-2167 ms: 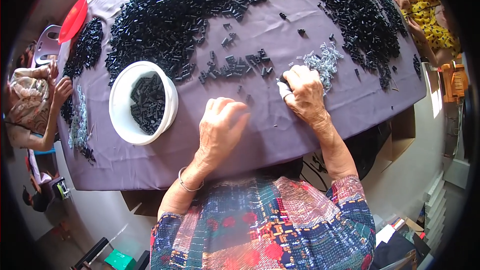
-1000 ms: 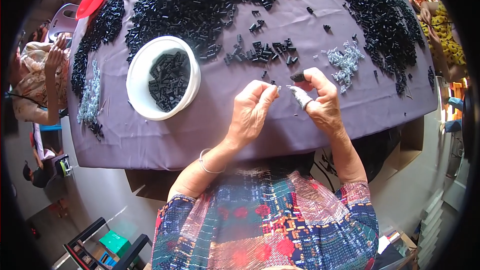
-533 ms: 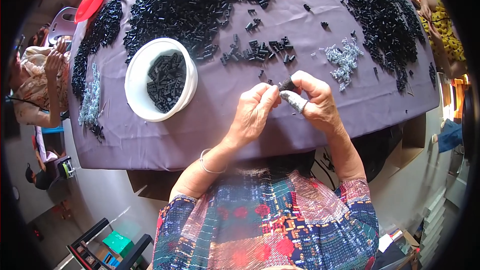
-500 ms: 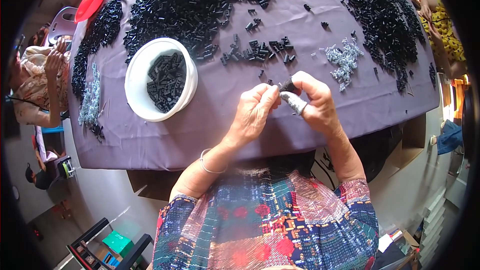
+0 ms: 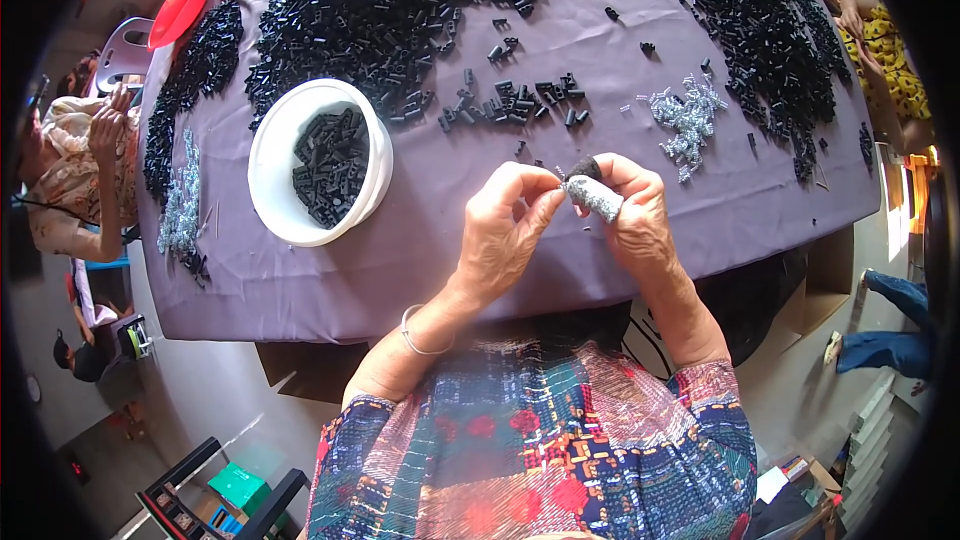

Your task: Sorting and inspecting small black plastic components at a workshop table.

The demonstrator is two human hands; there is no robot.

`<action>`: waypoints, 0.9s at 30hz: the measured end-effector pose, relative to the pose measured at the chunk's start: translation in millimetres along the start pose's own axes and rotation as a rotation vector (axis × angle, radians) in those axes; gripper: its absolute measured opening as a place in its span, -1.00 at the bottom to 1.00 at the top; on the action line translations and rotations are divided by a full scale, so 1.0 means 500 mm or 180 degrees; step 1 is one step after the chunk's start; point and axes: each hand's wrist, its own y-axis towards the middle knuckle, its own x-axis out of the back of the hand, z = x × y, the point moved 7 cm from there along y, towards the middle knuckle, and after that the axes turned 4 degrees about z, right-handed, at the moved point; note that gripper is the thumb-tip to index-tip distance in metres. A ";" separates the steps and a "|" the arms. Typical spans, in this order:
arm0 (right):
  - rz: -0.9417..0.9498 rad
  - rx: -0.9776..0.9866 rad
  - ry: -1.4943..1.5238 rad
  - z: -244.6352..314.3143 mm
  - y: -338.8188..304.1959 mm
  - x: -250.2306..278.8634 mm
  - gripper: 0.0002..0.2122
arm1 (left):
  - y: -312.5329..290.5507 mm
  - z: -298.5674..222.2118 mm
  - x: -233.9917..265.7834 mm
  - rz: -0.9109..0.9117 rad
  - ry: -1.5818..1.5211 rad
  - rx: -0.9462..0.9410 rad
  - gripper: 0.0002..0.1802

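Note:
My left hand, with a bangle at the wrist, pinches thumb and forefinger together. Its tips meet those of my right hand above the tablecloth. The right thumb wears a worn whitish finger cover, and the right forefinger a black one. Whatever sits between the fingertips is too small to make out. To the left of my hands stands a white tub, partly filled with short black plastic pieces. More loose black pieces lie just beyond my hands, and a heap of small silvery parts lies to their right.
A large mound of black pieces covers the far side, extending down the right. More silvery parts lie at the left edge of the purple cloth. Other people sit at left and right; a red basin stands far left.
My left fingers have shifted, leaving a gap below the pinch. The right hand has turned slightly, showing more of the whitish thumb cover. At right, a person's blue-trousered legs have come further into view.

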 end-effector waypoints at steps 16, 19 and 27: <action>-0.0729 0.0591 -0.0796 0.025 0.001 0.048 -0.93 | 0.043 -0.006 -0.015 -0.0102 0.0943 -0.0309 -0.86; -0.0768 0.0538 -0.0820 0.012 -0.001 0.056 -0.94 | 0.067 -0.021 -0.022 -0.0095 0.1501 -0.0762 -0.85; -0.0786 0.0595 -0.0874 -0.003 -0.002 0.063 -0.92 | 0.045 0.025 0.106 -0.0630 0.1912 -0.0285 -0.84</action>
